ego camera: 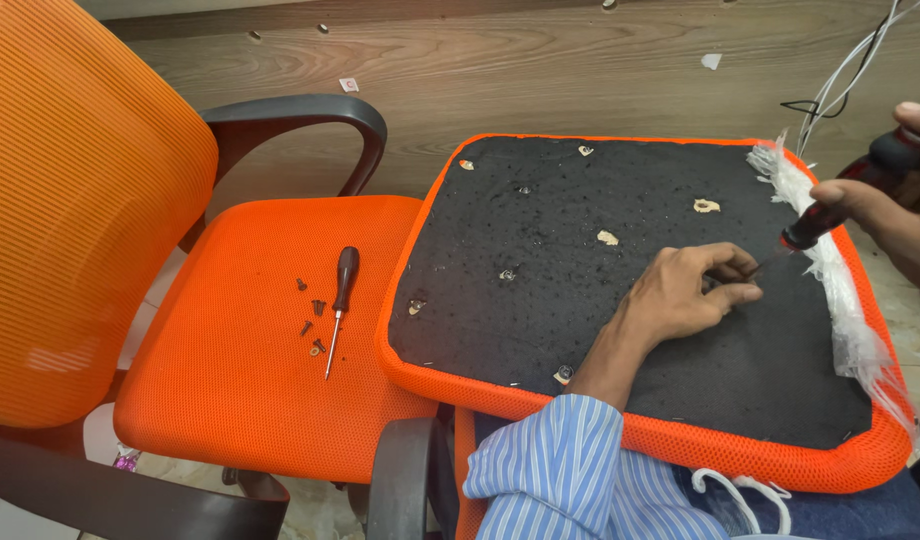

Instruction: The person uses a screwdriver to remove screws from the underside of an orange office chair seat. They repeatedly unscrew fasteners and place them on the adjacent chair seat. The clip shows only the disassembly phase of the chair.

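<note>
Your screwdriver (848,195), the one with the red and black handle, is angled down at the right side of the upturned seat cushion (630,300), its thin metal tip reaching the black underside just beside your left fingers. Your right hand (885,205) is wrapped closed around that handle, thumb up near the black butt end, fingers curled over the red part. Your left hand (685,290) rests on the black fabric with thumb and fingertips pinched together right at the tip (whatever sits between them is too small to make out). Your striped blue sleeve (555,465) runs down from that wrist toward the bottom edge.

The cushion lies face down across your lap, orange mesh rim all round, black backing up. Several small mounting holes and pale torn patches dot that backing. Along its right edge a strip of crumpled clear plastic wrap (830,260) hangs loose.

To the left stands an orange mesh office chair (250,370) with a dark armrest (300,115) and a tall mesh back. On its seat lies a second screwdriver (341,305), dark handle pointing away from you, shaft toward you. A handful of small dark screws (313,320) are scattered just beside it, on its left.

Behind everything is a wood-grain floor, and white cables (850,70) trail in at the top right corner.
</note>
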